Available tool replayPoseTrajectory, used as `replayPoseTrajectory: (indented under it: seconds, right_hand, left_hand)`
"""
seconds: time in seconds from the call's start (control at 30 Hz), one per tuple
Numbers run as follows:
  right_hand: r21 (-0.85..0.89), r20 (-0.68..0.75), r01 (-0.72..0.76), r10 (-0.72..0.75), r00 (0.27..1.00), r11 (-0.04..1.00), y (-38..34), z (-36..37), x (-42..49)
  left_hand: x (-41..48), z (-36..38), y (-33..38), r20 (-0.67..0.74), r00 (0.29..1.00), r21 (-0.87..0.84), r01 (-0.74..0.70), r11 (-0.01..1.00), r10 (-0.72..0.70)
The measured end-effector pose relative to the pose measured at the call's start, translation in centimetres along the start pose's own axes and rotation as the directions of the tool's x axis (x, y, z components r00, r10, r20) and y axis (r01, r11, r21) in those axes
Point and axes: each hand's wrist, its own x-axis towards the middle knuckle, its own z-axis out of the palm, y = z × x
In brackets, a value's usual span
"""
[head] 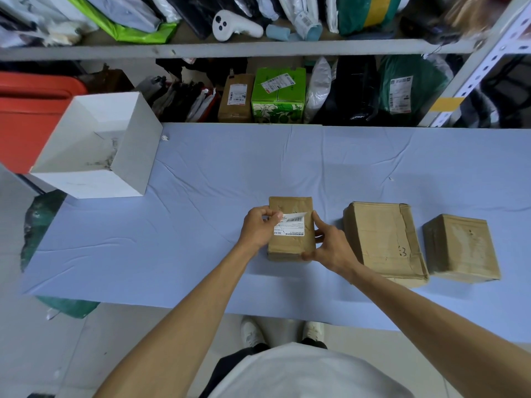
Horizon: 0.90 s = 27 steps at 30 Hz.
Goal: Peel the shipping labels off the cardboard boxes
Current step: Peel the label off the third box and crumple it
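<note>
A small cardboard box [293, 245] lies on the blue-covered table [201, 225] just in front of me. A white shipping label [291, 226] with a barcode sits on its top, its upper edge lifted and curled. My left hand [258, 228] pinches that lifted edge at the label's upper left. My right hand [330, 245] grips the box's right side, thumb at the front corner. Two more cardboard boxes lie to the right, a larger one [385, 239] and a smaller one [462, 248]; I see no label on their tops.
An open white box [115, 179] stands at the table's left rear corner. Behind the table, metal shelves [230, 48] hold labelled parcels, bags and a green carton [277, 96]. A red bin [26, 110] stands at the far left. My shoes show under the table's near edge.
</note>
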Motion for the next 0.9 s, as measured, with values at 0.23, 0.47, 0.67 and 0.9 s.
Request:
replayPoseTrajectory:
  seconds: [0.23,0.47,0.67,0.9]
  right_hand:
    - [0.002,-0.002,0.009,-0.009,1.000,1.000,-0.16,-0.09,-0.13]
    - [0.013,0.006,0.010,-0.010,1.000,1.000,-0.31,-0.27,-0.25]
    - [0.004,0.003,0.010,-0.010,1.000,1.000,-0.30,-0.26,-0.31]
    - [0.007,0.000,0.014,-0.014,1.000,1.000,-0.28,-0.20,-0.25]
  left_hand:
    - [0.09,0.01,-0.05,0.009,1.000,-0.034,0.014,0.999,-0.014]
    - [0.23,0.06,0.25,0.015,0.999,-0.052,0.035,0.998,-0.034]
    - [0.33,0.06,0.22,0.025,0.999,-0.061,0.034,0.998,-0.033]
    - [0.32,0.07,0.16,0.032,0.999,-0.068,0.030,0.997,-0.028]
